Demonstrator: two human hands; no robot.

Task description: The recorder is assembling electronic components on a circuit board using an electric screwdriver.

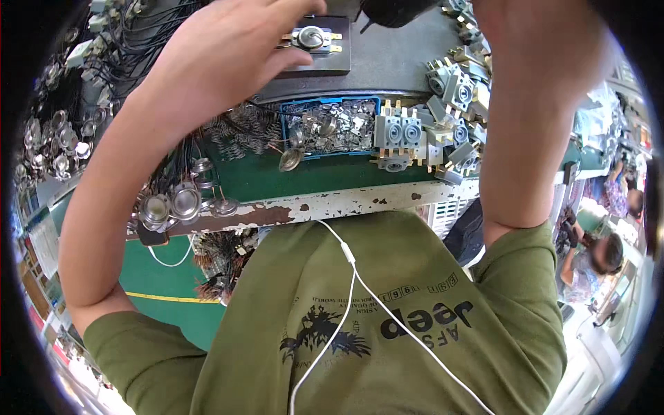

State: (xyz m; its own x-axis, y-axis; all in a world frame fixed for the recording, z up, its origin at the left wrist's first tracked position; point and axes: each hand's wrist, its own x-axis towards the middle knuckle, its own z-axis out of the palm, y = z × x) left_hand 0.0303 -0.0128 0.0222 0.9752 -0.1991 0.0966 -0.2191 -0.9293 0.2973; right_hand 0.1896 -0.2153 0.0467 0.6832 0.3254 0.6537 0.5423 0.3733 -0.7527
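Note:
My left hand [232, 52] reaches in from the left, its thumb and a finger spread apart on either side of a small switch-like part [311, 37]. That part has a round silver cap and brass tabs. It sits in a dark metal block [339, 62] on the bench. I see nothing between the left fingers. My right hand [546, 34] is at the top right, smeared by motion and partly cut off, so its fingers do not show. Between the hands, a black tool [398, 10] with a thin tip juts in from the top edge.
A blue tray [282, 128] of small metal pieces lies near the bench edge [332, 205]. Springs [242, 131] are left of it; grey blocks with brass tabs [398, 131] lie right. Wired silver discs [185, 202] crowd the left. A white cable [348, 252] hangs over my shirt. Another person [602, 256] is far right.

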